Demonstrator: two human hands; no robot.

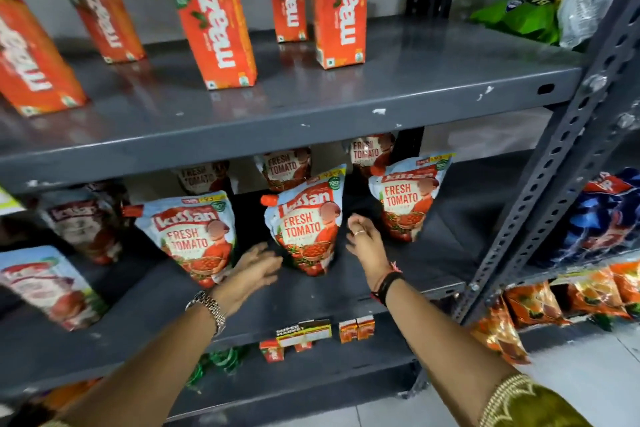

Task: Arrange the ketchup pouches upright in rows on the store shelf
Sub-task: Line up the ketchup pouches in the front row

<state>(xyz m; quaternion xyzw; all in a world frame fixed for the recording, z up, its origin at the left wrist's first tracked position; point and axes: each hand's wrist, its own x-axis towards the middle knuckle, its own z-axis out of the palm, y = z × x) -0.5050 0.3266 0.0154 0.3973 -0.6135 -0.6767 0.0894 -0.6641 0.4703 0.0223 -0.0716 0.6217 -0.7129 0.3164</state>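
Several red-and-white ketchup pouches stand upright in two rows on the grey middle shelf (311,298). In the front row the centre pouch (306,222) stands between my two hands. My left hand (254,269) hovers just left of its base, fingers spread, holding nothing. To the right of that pouch my right hand (365,241) is loosely curled and empty, not touching it. Another front pouch (197,236) stands to the left and one (408,194) to the right. Back-row pouches (287,166) are partly hidden under the upper shelf.
Orange juice cartons (218,17) stand on the upper shelf (346,104). A perforated grey upright (540,191) bounds the shelf on the right, with snack bags (533,305) beyond it. Small red boxes (356,328) sit on the shelf below.
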